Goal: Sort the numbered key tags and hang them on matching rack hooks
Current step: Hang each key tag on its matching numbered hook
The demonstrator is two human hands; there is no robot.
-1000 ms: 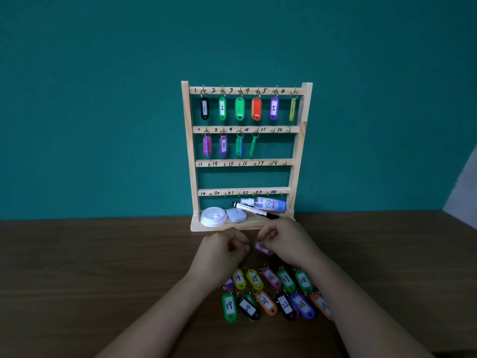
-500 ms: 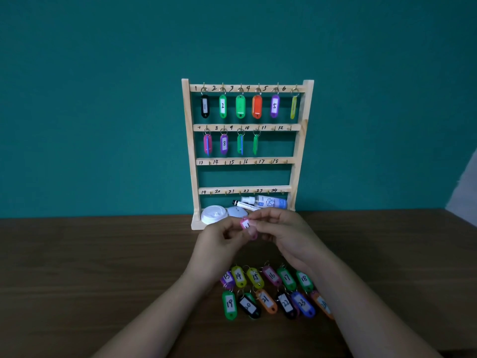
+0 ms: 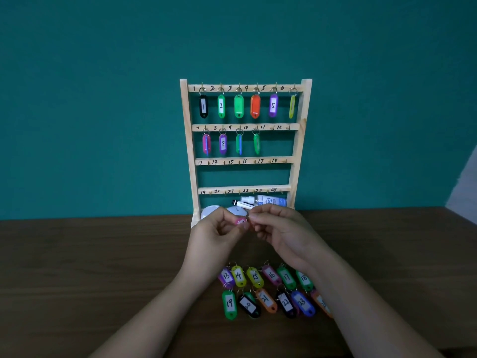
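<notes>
A wooden rack (image 3: 186, 140) stands at the table's back, its four rows of hooks numbered 1 to 24. Tags hang on hooks 1 to 10; hooks 11 (image 3: 272, 128) and 12 and the two lower rows are bare. My left hand (image 3: 216, 229) pinches a pink key tag (image 3: 241, 221) in front of the rack's base. My right hand (image 3: 281, 232) pinches the tag's ring end from the right. Its number is hidden. Several tags numbered 13 to 24 (image 3: 268, 290) lie in two rows on the table under my forearms.
On the rack's base lie a white round lid (image 3: 207, 211), a small white case (image 3: 236, 210), a black-and-white marker (image 3: 242, 204) and a small spray bottle (image 3: 271, 201). The wooden table (image 3: 90, 267) meets a teal wall behind.
Both hands rose from the table with the pink tag, moving up toward the rack's base. The tag turned between my fingers. The tags on the table stayed put.
</notes>
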